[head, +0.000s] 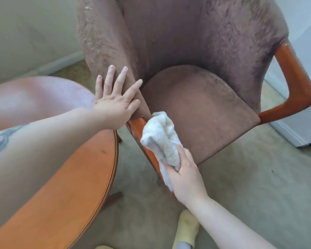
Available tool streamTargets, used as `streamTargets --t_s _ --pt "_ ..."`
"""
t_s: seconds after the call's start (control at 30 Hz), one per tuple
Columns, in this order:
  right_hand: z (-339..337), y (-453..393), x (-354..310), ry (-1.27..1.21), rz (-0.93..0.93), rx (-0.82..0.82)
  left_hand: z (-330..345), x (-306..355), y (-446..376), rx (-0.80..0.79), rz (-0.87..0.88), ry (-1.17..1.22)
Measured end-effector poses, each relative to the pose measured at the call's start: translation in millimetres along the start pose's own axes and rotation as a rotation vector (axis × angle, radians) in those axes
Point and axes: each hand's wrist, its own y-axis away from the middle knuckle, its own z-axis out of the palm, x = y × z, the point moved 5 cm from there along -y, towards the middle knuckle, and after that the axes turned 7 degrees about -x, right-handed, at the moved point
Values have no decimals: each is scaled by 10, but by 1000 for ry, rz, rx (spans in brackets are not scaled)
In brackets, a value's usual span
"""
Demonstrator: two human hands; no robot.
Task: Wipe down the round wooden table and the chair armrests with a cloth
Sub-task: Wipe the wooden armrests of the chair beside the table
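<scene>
A: Cloth (162,139), white and crumpled, lies on the near wooden armrest (136,127) of the chair (196,56). The right hand (184,178) grips its lower end, with the fingers curled round the fabric, and the bunched upper part presses on the orange wood.

B: And the left hand (115,103)?

A: It is flat, the fingers spread and straight. It rests on the outer side of the upholstered wing, just above the place where the armrest joins the fabric. It holds nothing.

B: Where is the table?

A: The round wooden table (70,177) is at the left, just beside the chair. The left forearm passes over it. I cannot tell if the arm touches the top.

B: The other armrest?

A: The far armrest (294,83) curves at the right side of the chair, well apart from both hands. The seat is brownish, like velvet. A second upholstered seat (34,97) shows behind the table. Below, on the carpet (250,186), I see a pale yellow slipper (188,225).
</scene>
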Motion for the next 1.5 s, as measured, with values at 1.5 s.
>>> streamTargets --t_s 1.5 --pt "1298 376 668 -2731 772 619 89 641 34 242 738 -421"
